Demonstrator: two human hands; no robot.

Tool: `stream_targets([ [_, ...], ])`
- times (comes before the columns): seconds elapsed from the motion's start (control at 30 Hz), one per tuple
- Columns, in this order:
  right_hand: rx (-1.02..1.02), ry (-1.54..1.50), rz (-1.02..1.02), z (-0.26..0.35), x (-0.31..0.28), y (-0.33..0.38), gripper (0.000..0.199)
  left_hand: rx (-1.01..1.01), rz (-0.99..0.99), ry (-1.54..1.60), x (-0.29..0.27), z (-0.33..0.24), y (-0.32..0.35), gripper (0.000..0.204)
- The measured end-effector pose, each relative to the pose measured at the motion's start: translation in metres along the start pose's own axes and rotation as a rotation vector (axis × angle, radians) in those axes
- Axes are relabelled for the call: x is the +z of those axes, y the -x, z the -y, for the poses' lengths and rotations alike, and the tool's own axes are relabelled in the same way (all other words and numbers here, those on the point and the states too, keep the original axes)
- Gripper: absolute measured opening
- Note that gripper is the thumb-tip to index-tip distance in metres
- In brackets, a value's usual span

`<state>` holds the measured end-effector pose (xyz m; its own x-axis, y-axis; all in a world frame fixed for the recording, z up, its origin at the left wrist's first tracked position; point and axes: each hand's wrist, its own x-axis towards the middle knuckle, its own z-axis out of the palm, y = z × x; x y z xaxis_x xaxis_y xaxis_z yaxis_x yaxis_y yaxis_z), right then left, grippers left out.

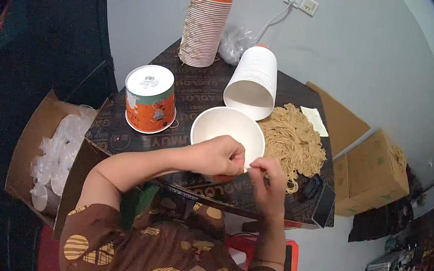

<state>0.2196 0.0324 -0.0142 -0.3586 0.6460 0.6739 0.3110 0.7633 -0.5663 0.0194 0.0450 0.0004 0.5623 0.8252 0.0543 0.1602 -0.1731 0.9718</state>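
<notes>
A white-lined paper bucket point(223, 121) stands at the near side of the dark table, its round mouth facing up toward me. My left hand point(217, 156) is closed over its near rim, fingers curled and tips pinched. Close to those tips, my right hand point(270, 183) pinches with thumb and forefinger at the rim's right side. Something small and pale shows between the two hands, too small to name. Just right of the bucket lies a heap of beige cords point(296, 144). An orange and green paper bucket point(150, 101) sits upside down on the left.
A tall stack of paper buckets point(204, 32) rises at the back, and another nested stack point(254, 78) lies on its side. A plastic bag point(233, 45) rests by the wall. Cardboard boxes stand left point(30, 152) and right point(373, 174). Small black objects point(312, 187) lie near the right edge.
</notes>
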Motion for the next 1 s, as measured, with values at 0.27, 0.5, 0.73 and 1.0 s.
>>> stream_targets([
  [0.27, -0.114, 0.506, -0.009, -0.007, -0.01, 0.009, 0.011, -0.154, 0.082, 0.152, -0.014, 0.004, -0.01, 0.003],
  [0.5, 0.037, 0.072, -0.075, 0.006, 0.006, 0.008, 0.018, -0.134, 0.085, 0.189, -0.011, 0.0, -0.013, 0.003],
  [0.73, 0.183, -0.134, -0.051, 0.007, 0.012, 0.012, 0.011, -0.177, 0.086, 0.098, -0.009, -0.022, -0.006, 0.004],
  [1.0, 0.123, -0.072, -0.195, 0.004, 0.025, 0.021, 0.017, -0.119, 0.084, 0.056, -0.006, -0.015, -0.007, 0.002],
])
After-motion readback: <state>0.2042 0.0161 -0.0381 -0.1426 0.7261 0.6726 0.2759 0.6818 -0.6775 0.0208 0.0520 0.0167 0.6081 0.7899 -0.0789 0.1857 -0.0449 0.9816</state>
